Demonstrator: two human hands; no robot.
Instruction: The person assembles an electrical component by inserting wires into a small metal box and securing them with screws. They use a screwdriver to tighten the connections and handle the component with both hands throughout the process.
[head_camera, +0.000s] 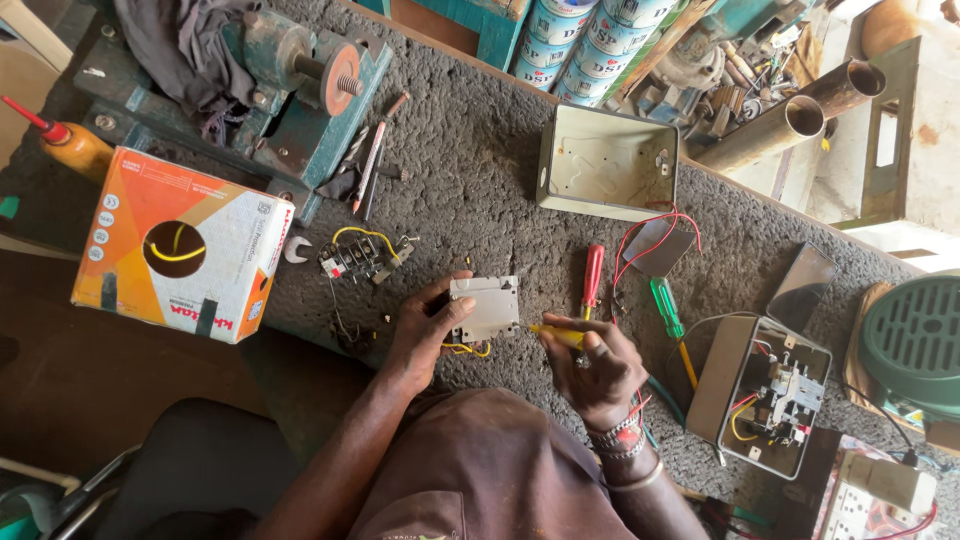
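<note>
Our left hand (425, 335) clamps the grey switch plate (485, 308) by its left edge, just above the mat. Our right hand (600, 372) pinches a yellow screwdriver (556, 335), its tip at the plate's lower right corner, a red screwdriver (592, 280) lying just beyond.

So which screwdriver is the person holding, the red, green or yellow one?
The yellow-handled screwdriver. It is gripped in the right hand, tip toward the white switch plate. The red screwdriver and green screwdriver lie untouched on the bench.
</note>
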